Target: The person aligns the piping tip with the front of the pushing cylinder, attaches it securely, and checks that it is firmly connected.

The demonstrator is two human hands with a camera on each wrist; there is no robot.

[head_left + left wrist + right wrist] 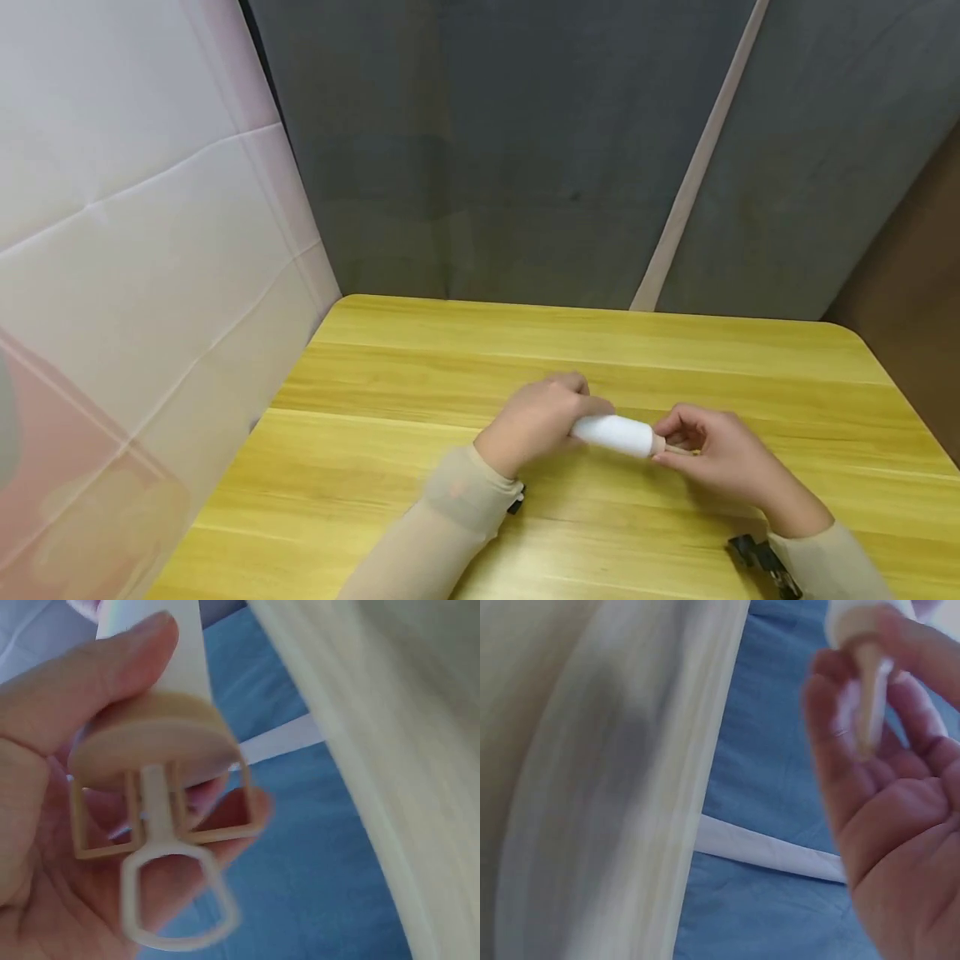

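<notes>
A plunger syringe with a white barrel (617, 435), like a piping syringe, is held above the table between both hands. My left hand (534, 419) grips it near the rear, thumb along the barrel. The left wrist view shows its beige end cap (150, 746) with a square finger loop on each side. A pale plunger stem (157, 806) ends in a pull ring (129, 892). At the front end, my right hand (731, 457) pinches the beige collar between thumb and fingers. From that collar a tapered nozzle (871, 697) points toward the right palm.
The wood-grain table (420, 358) lies under both hands. Behind it hangs a dark grey cloth (525, 150) with a pale strip (693, 179); a white cloth (150, 250) borders the left side. Black camera mounts (763, 565) sit at the wrists.
</notes>
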